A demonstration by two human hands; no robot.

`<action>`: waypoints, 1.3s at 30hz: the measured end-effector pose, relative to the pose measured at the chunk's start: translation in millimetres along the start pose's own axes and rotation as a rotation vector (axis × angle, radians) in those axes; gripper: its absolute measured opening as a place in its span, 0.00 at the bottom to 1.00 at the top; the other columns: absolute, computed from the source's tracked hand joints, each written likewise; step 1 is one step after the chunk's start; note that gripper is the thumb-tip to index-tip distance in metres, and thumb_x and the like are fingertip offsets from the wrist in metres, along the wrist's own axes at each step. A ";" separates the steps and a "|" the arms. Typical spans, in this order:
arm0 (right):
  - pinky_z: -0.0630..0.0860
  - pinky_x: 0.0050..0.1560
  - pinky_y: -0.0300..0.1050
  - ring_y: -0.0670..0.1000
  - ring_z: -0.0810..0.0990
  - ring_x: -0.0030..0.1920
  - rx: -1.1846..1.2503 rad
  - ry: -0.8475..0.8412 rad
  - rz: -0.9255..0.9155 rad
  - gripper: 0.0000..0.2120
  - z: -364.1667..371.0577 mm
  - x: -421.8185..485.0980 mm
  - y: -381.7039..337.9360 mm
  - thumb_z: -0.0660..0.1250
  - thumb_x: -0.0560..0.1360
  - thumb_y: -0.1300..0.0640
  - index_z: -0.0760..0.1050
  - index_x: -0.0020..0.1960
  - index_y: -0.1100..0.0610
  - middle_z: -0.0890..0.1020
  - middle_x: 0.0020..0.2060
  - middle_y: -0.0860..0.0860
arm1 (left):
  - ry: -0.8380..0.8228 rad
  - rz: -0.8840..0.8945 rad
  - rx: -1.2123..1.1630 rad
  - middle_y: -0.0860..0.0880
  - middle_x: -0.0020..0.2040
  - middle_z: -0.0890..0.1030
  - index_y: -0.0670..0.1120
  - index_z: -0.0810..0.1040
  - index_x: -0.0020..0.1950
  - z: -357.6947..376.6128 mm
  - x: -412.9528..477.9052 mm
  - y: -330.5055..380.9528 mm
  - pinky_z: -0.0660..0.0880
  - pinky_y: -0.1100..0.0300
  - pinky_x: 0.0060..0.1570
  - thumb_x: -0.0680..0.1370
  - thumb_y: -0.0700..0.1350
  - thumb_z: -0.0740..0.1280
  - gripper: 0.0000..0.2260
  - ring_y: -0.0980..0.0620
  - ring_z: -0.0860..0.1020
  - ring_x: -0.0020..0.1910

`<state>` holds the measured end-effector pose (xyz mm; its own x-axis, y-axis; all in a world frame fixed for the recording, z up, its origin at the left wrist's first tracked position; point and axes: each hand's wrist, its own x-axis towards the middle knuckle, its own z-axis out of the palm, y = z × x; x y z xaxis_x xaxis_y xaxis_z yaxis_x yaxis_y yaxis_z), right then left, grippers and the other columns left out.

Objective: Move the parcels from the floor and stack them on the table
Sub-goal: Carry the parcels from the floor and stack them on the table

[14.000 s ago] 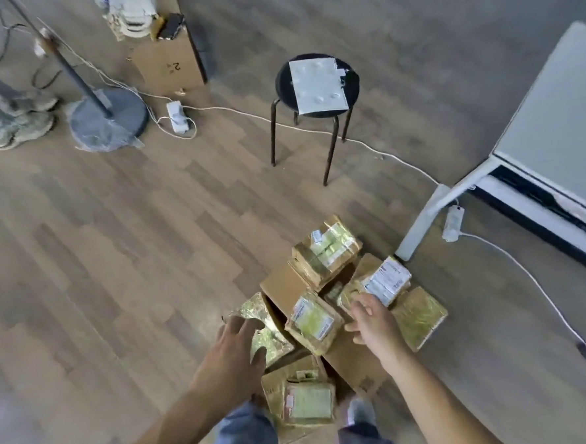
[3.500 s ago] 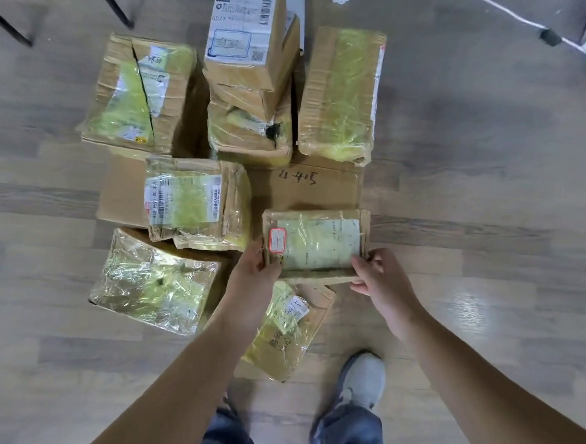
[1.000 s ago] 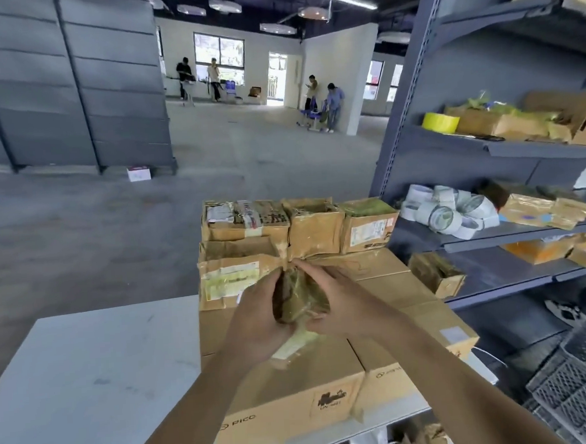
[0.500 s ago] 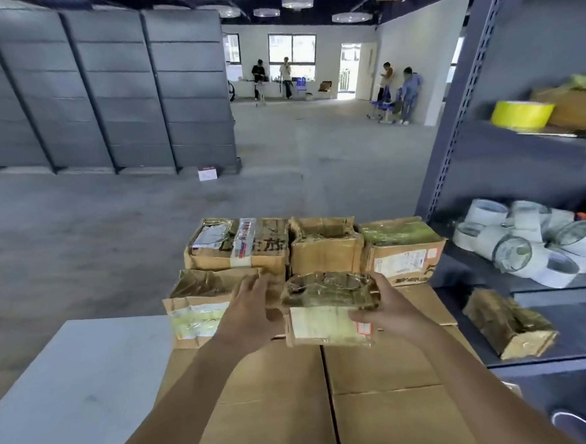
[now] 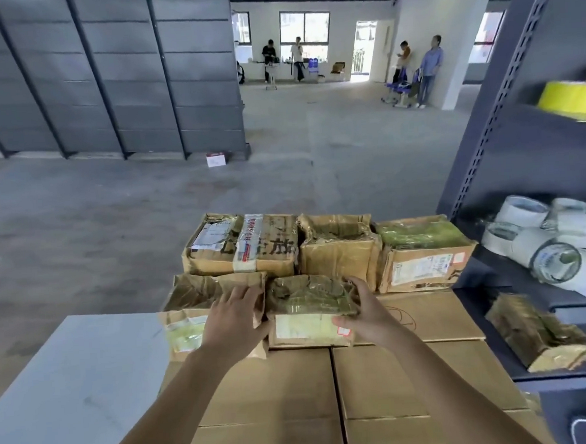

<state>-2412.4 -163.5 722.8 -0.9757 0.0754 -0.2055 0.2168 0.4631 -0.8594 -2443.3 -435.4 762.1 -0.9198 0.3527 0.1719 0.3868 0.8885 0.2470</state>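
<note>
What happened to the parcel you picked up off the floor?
The parcel went up from the floor and now sits on the big boxes on the table, in the front row beside another parcel. The right hand still grips its right end; the left hand presses its left side. The three back parcels stayed put.

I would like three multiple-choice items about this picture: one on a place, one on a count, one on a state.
1. Where does the front right parcel stand? A) on the floor B) on the big cartons C) on the shelf
2. How many parcels form the back row? A) two B) three C) five
3. What does the right hand do? A) hangs free B) holds tape C) grips the parcel

Key: B, cartons lie under it; B, three stand side by side; C, its fingers curl over the corner.
</note>
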 end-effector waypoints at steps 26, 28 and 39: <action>0.65 0.68 0.49 0.51 0.55 0.76 -0.636 -0.107 -0.129 0.50 -7.9 -2.3 -45.0 0.76 0.67 0.45 0.46 0.77 0.37 0.49 0.77 0.42 | -0.031 0.149 -0.051 0.51 0.67 0.69 0.52 0.65 0.72 -1.2 9.6 -24.5 0.65 0.54 0.65 0.73 0.54 0.69 0.28 0.49 0.67 0.67; 0.72 0.62 0.48 0.53 0.65 0.69 -0.735 -0.077 -0.143 0.48 -2.5 0.2 -50.7 0.75 0.67 0.47 0.49 0.77 0.39 0.57 0.74 0.47 | -0.057 0.167 -0.137 0.51 0.66 0.70 0.52 0.65 0.72 -8.2 8.5 -28.5 0.67 0.55 0.63 0.75 0.51 0.68 0.26 0.49 0.69 0.66; 0.61 0.67 0.43 0.46 0.53 0.76 -0.785 -0.330 -0.002 0.52 -14.6 -46.3 -64.3 0.74 0.64 0.37 0.45 0.77 0.38 0.47 0.76 0.36 | 0.324 0.212 -0.418 0.50 0.49 0.78 0.44 0.80 0.50 -23.9 -32.5 -21.8 0.73 0.60 0.45 0.73 0.31 0.66 0.11 0.53 0.76 0.44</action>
<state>-2381.7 -183.9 794.4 -0.8908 -0.1306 -0.4353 0.0124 0.9505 -0.3106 -2420.4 -473.2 773.9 -0.7778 0.3438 0.5261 0.6142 0.5932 0.5204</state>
